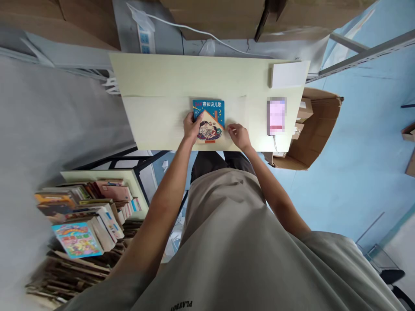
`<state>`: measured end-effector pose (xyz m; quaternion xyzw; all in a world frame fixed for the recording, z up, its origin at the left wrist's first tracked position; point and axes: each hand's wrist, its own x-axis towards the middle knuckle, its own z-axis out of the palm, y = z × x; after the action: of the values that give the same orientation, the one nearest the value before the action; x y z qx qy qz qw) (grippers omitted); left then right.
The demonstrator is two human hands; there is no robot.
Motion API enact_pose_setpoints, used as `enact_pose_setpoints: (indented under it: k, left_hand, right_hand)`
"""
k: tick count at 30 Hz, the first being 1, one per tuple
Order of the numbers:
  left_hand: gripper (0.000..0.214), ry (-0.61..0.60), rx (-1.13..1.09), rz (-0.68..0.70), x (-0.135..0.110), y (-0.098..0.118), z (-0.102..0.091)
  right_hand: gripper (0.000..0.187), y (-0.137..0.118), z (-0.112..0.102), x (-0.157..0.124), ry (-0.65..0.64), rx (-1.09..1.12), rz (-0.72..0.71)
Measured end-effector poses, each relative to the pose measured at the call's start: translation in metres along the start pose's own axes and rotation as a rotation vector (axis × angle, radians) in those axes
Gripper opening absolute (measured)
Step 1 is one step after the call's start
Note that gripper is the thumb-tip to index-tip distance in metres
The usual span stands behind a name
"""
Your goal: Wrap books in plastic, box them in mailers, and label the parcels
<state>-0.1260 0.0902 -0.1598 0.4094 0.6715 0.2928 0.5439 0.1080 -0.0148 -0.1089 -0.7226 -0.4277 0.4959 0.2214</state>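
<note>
A picture book [209,125] with a dark blue and cream cover lies on the pale table [194,77], its front facing up. My left hand [192,126] grips the book by its left edge, the thumb over the cover and the other fingers partly hidden at the side. Close beside the book's lower right edge is my right hand [239,135], with fingers curled and pinched together. Whether a small thing sits between those fingertips I cannot make out. A narrow gap seems to separate them from the book.
On the table's right side are a phone [276,115] with a cable and a white box [289,75]. An open cardboard box [316,129] stands right of the table. Stacked books [94,216] fill a lower left surface. Large cartons [220,17] line the back.
</note>
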Motion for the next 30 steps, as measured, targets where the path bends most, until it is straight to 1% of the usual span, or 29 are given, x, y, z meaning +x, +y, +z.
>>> enact_pose_setpoints:
  k: [2, 4, 5, 6, 7, 10, 11, 13, 15, 18, 21, 23, 25, 28, 30]
  left_hand:
    - [0.068, 0.013, -0.023, 0.015, 0.002, -0.003, 0.000]
    - [0.068, 0.017, -0.042, 0.020, 0.003, -0.005, -0.001]
    - [0.068, 0.017, -0.049, 0.019, 0.004, -0.006, -0.001]
    - [0.067, 0.017, -0.056, 0.015, 0.005, -0.006, -0.001]
    - [0.067, 0.019, -0.061, 0.009, 0.006, -0.005, -0.001]
    - [0.063, 0.035, -0.063, -0.007, 0.006, -0.003, 0.001]
    - [0.062, 0.043, -0.059, -0.009, 0.006, -0.003, 0.001]
    - [0.060, 0.060, -0.040, 0.003, 0.005, -0.001, 0.003]
    - [0.058, 0.073, -0.004, 0.045, 0.004, -0.001, 0.004]
    - [0.054, 0.073, 0.101, 0.138, 0.002, 0.000, 0.002]
    - [0.054, 0.066, 0.227, 0.212, -0.007, 0.000, 0.000]
    - [0.057, 0.071, 0.285, 0.243, -0.017, 0.000, 0.000]
    - [0.059, 0.067, 0.313, 0.250, -0.029, 0.000, 0.001]
    - [0.051, 0.041, 0.340, 0.206, -0.043, -0.001, 0.002]
    - [0.041, 0.061, 0.373, 0.174, -0.047, -0.001, 0.003]
  right_hand:
    - [0.029, 0.008, -0.018, -0.008, 0.135, -0.103, -0.022]
    - [0.029, 0.017, -0.033, -0.014, 0.289, -0.192, 0.010]
    - [0.030, 0.021, -0.038, -0.016, 0.341, -0.225, 0.039]
    - [0.032, 0.025, -0.041, -0.017, 0.363, -0.247, 0.074]
    - [0.031, 0.028, -0.042, -0.017, 0.358, -0.258, 0.110]
    - [0.017, 0.032, -0.039, -0.017, 0.291, -0.258, 0.187]
    - [0.017, 0.031, -0.038, -0.019, 0.284, -0.254, 0.192]
    - [0.022, 0.027, -0.038, -0.025, 0.295, -0.246, 0.159]
    - [0.026, 0.019, -0.040, -0.034, 0.306, -0.234, 0.090]
    - [0.029, -0.004, -0.038, -0.045, 0.271, -0.195, -0.042]
    - [0.028, -0.036, -0.021, -0.043, 0.174, -0.154, -0.151]
    - [0.025, -0.056, 0.001, -0.034, 0.100, -0.159, -0.189]
    - [0.024, -0.071, 0.027, -0.021, 0.034, -0.195, -0.186]
    - [0.024, -0.081, 0.064, 0.000, -0.035, -0.257, -0.138]
    - [0.018, -0.080, 0.079, 0.009, -0.052, -0.271, -0.121]
